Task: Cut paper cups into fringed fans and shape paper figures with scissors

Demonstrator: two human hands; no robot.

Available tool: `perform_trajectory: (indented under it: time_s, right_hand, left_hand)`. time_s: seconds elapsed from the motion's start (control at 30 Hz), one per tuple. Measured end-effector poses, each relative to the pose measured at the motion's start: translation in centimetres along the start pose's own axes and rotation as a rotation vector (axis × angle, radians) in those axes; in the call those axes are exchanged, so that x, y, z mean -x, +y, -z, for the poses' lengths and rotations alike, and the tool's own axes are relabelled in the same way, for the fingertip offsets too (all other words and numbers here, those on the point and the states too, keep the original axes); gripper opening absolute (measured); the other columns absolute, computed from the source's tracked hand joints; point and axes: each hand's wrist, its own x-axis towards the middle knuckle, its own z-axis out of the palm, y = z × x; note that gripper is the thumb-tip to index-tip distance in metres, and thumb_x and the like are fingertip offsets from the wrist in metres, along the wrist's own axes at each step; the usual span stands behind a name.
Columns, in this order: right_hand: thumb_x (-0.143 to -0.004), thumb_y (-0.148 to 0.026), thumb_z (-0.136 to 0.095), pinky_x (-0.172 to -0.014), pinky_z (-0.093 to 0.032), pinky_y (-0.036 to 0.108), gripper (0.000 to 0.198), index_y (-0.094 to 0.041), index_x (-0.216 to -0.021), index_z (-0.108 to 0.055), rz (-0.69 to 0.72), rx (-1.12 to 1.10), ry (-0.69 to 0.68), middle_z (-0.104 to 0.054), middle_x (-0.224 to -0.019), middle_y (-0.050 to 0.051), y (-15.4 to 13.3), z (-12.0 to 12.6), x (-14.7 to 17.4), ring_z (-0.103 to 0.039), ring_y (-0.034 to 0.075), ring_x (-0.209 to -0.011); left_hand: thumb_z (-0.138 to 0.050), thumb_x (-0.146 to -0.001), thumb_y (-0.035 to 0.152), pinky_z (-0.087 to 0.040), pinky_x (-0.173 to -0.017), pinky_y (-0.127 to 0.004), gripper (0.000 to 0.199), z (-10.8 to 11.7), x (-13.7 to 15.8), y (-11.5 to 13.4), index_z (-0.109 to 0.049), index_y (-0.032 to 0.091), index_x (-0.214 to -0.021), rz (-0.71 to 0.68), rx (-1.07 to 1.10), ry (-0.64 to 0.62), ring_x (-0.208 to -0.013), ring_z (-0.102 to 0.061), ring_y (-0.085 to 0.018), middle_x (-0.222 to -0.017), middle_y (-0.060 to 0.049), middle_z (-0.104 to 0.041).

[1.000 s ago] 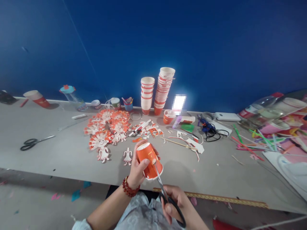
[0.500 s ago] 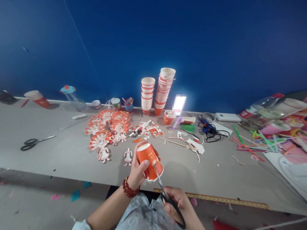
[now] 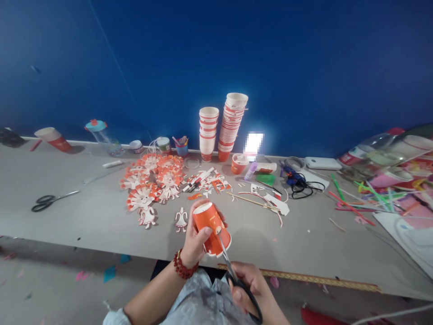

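My left hand is wrapped round an orange paper cup, tilted with its white base up and its rim toward me. In my right hand is a pair of black-handled scissors, fingers through the loops. The blades lie across the cup's wall from the rim, and their tips touch its middle, close to my left thumb. Just beyond my left hand lies a small white paper doll cutout. Left of that is a pile of orange and white paper figures with fringed edges.
Two stacks of paper cups, a shorter one and a taller one, stand by the blue wall. Paper scraps lie before them. A second pair of scissors rests at left. A glue gun and coloured straws are at right.
The view has shifted very slightly. Cup, scissors and both hands keep nearly the same positions.
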Motion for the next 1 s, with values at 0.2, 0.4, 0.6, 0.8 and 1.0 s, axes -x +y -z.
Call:
perform_trajectory:
  time_s: [0.2, 0.4, 0.6, 0.8, 1.0]
  right_hand:
    - [-0.064, -0.088, -0.050, -0.046, -0.016, 0.023, 0.070, -0.020, -0.056, -0.034, 0.011, 0.110, 0.027, -0.028, -0.052, -0.007, -0.3, 0.3, 0.1, -0.024, 0.008, -0.049]
    - [-0.052, -0.090, -0.058, -0.043, -0.019, 0.021, 0.072, -0.021, -0.056, -0.036, -0.118, 0.028, 0.008, -0.030, -0.049, -0.008, -1.3, 0.0, 0.4, -0.025, 0.007, -0.044]
    - [-0.054, -0.089, -0.057, -0.044, -0.023, 0.021, 0.072, -0.019, -0.058, -0.044, -0.091, 0.009, -0.038, -0.036, -0.047, -0.007, -1.4, -0.2, 0.1, -0.030, 0.007, -0.043]
    - [-0.064, -0.090, -0.046, -0.044, -0.016, 0.023, 0.071, -0.020, -0.057, -0.038, 0.019, 0.114, 0.012, -0.028, -0.050, -0.007, -0.5, -0.1, 0.1, -0.022, 0.008, -0.047]
    - [-0.066, -0.091, -0.042, -0.045, -0.014, 0.024, 0.071, -0.021, -0.055, -0.030, 0.008, 0.223, 0.075, -0.023, -0.052, -0.007, -0.5, 0.0, 0.2, -0.019, 0.007, -0.048]
  left_hand:
    - [-0.077, -0.069, 0.046, -0.055, -0.076, -0.039, 0.075, 0.1, -0.1, -0.1, -0.039, 0.027, -0.131, 0.019, -0.044, 0.013, -0.089, -0.066, -0.026, -0.100, -0.008, -0.065]
    - [-0.078, -0.069, 0.043, -0.055, -0.076, -0.038, 0.073, -0.1, -0.2, 0.0, -0.040, 0.028, -0.130, 0.016, -0.026, -0.016, -0.088, -0.066, -0.024, -0.098, -0.006, -0.063]
    - [-0.077, -0.070, 0.046, -0.056, -0.076, -0.038, 0.069, -0.3, 0.1, 0.0, -0.044, 0.026, -0.127, 0.009, -0.039, -0.022, -0.088, -0.066, -0.024, -0.100, -0.007, -0.063]
    - [-0.077, -0.069, 0.046, -0.055, -0.077, -0.040, 0.073, -0.4, -0.1, 0.2, -0.041, 0.027, -0.130, 0.024, -0.047, -0.001, -0.090, -0.065, -0.026, -0.099, -0.007, -0.063]
    - [-0.077, -0.070, 0.046, -0.055, -0.077, -0.040, 0.073, -0.2, -0.1, 0.0, -0.040, 0.027, -0.130, 0.019, -0.048, -0.009, -0.090, -0.065, -0.026, -0.099, -0.007, -0.063]
